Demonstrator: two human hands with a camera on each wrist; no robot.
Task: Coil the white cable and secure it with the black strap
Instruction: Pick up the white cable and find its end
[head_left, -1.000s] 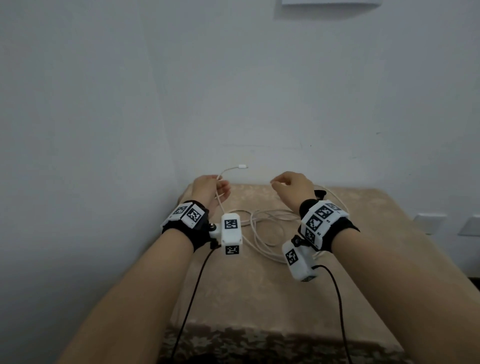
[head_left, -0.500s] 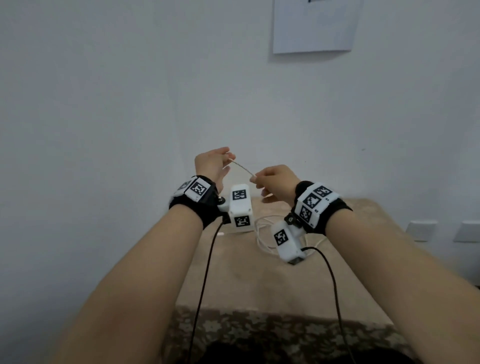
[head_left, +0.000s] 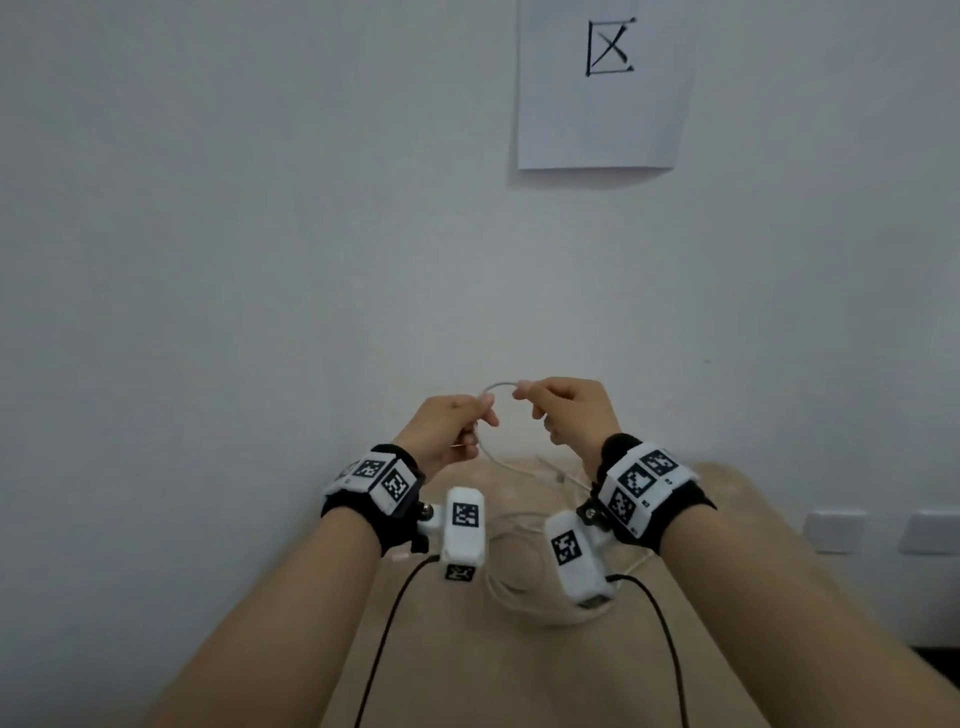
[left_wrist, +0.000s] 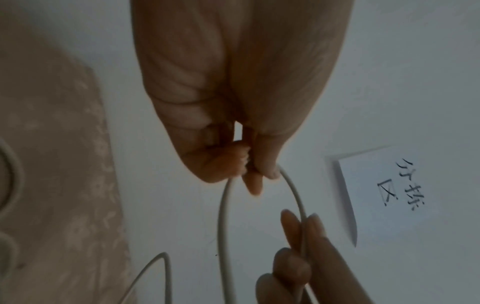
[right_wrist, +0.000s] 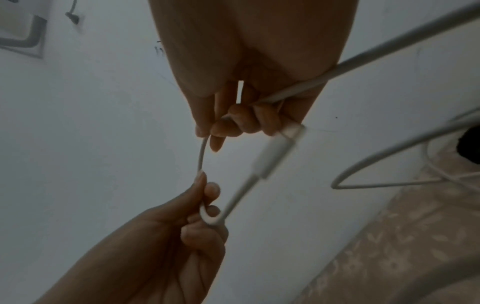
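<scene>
Both hands are raised above the table, each pinching the white cable. A short arc of it bows up between my left hand and my right hand. In the left wrist view my left hand holds the cable between thumb and fingers. In the right wrist view my right hand pinches it too, and the blurred cable plug hangs just below. The remaining cable loops lie on the cloth. A black shape at the frame edge may be the strap; I cannot tell.
The table is covered with a beige patterned cloth and stands against a white wall. A paper sheet with writing hangs on the wall. Wall sockets sit at the right. Black wrist camera leads trail toward me.
Both hands rose off the table with the cable. Half a second ago the piece between them was straight; now the hands are level and it bows into a small arc.
</scene>
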